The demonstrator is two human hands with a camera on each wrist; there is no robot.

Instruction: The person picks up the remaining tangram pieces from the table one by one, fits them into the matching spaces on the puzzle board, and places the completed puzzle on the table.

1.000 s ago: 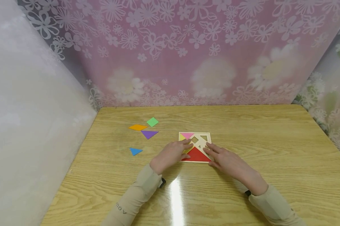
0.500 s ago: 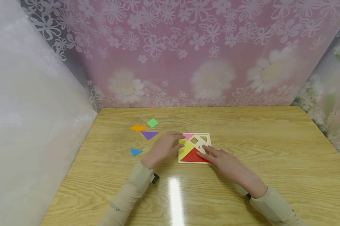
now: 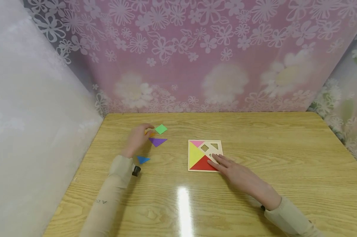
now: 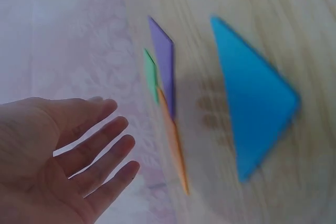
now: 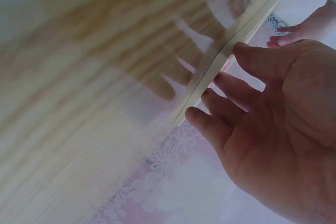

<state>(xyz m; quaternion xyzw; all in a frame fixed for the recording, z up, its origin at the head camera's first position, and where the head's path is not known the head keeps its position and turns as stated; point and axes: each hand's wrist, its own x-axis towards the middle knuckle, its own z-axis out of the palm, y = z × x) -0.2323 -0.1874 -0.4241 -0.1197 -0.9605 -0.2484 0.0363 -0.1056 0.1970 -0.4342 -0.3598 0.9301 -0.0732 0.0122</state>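
Observation:
My left hand (image 3: 138,138) is over the orange parallelogram (image 4: 174,145), partly covering it in the head view. In the left wrist view its fingers are extended and apart from the pieces. Close by lie a green diamond-shaped piece (image 3: 161,129), a purple triangle (image 3: 157,142) and a blue triangle (image 3: 142,160). My right hand (image 3: 239,174) rests with extended fingers on the right side of a wooden tangram board (image 3: 203,171). Set in that board are a yellow triangle (image 3: 196,154), a red triangle (image 3: 203,163) and a pink triangle (image 3: 197,143); cut-outs show at its upper right.
The wood-grain table (image 3: 279,141) carries everything. A pink floral cloth (image 3: 178,75) hangs along its back edge, and a pale curtain (image 3: 42,115) borders the left side.
My left hand has left the board and moved left and away to the loose pieces, uncovering the yellow triangle. The right hand shifted slightly on the board, then stayed nearly still.

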